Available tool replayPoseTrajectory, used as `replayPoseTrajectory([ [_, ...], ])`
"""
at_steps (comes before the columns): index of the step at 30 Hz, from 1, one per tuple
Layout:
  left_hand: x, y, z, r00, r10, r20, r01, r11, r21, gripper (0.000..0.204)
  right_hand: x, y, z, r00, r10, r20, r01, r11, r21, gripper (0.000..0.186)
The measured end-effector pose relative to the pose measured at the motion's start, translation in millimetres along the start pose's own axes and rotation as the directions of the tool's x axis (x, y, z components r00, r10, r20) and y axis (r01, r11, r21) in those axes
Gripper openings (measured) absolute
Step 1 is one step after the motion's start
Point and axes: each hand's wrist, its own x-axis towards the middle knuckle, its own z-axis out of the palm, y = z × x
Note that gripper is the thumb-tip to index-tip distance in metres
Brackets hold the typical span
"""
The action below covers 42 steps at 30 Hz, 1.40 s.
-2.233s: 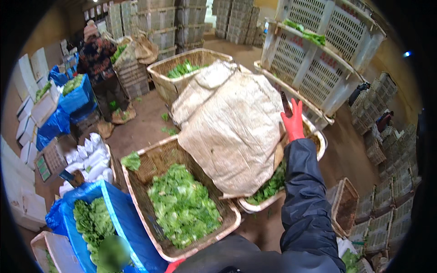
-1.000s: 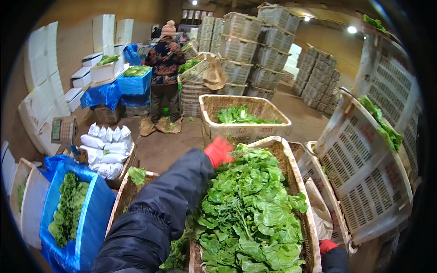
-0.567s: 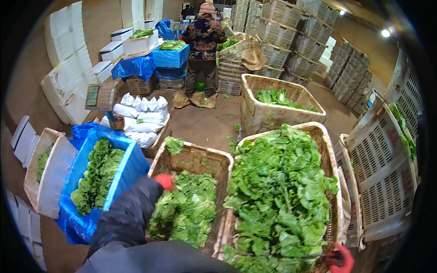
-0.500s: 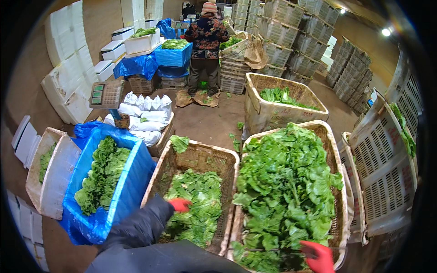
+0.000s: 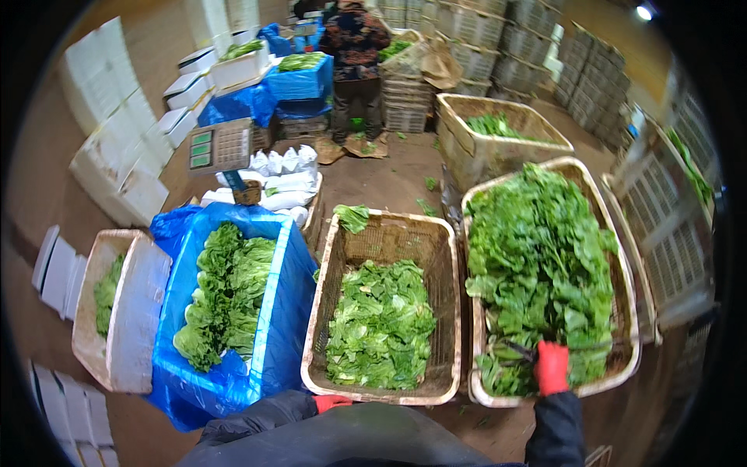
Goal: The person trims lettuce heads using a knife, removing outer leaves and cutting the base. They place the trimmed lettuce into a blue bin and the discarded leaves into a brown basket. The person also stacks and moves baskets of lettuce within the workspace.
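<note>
My right hand (image 5: 552,366), in a red glove, is closed on a knife (image 5: 520,351), partly hidden, low over leafy greens (image 5: 537,233) in the right-hand crate (image 5: 632,319). My left hand (image 5: 332,402), also red-gloved, is low at the front rim of the middle crate (image 5: 454,311), mostly hidden; its fingers are too unclear to read. Looser, paler leaves (image 5: 377,319) lie in that middle crate. To their left, a blue-lined box (image 5: 272,335) holds heads of curly lettuce (image 5: 229,292).
A white box (image 5: 136,331) stands far left. Behind are a scale (image 5: 220,145) and white packages (image 5: 284,179). A person (image 5: 354,70) stands farther back near stacked crates (image 5: 521,54). Another crate (image 5: 506,163) is at back right, beside tilted crates (image 5: 661,233).
The pale sack has left the right-hand crate's greens. My right hand has moved up into that crate; my left hand has drawn back toward me from the middle crate's leaves. The view has shifted.
</note>
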Motion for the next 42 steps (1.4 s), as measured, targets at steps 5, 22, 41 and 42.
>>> replayPoseTrajectory([
  [5, 25.4, 88.0, -44.4, 0.957, -0.267, 0.112, 0.189, 0.870, 0.455, 0.055, 4.4, -20.3, -60.2, 0.957, -0.090, -0.274, 0.127, 0.985, 0.120, 0.040],
  [22, 190.4, 557.3, -22.0, 0.628, 0.748, 0.214, -0.659, 0.365, 0.658, 0.043, -122.6, 23.4, -102.2, 0.705, 0.678, 0.208, 0.121, -0.404, 0.907, 0.052],
  [41, 190.8, 557.3, 56.3, 0.300, 0.905, 0.300, -0.744, 0.025, 0.668, 0.033, -36.2, 30.9, -40.6, 0.623, 0.711, 0.326, 0.335, -0.619, 0.710, 0.065],
  [42, 188.5, 524.6, 39.0, 0.312, 0.946, 0.083, -0.782, 0.207, 0.588, 0.048, -19.2, 27.1, -44.7, 0.658, 0.722, 0.215, 0.444, -0.602, 0.664, 0.064],
])
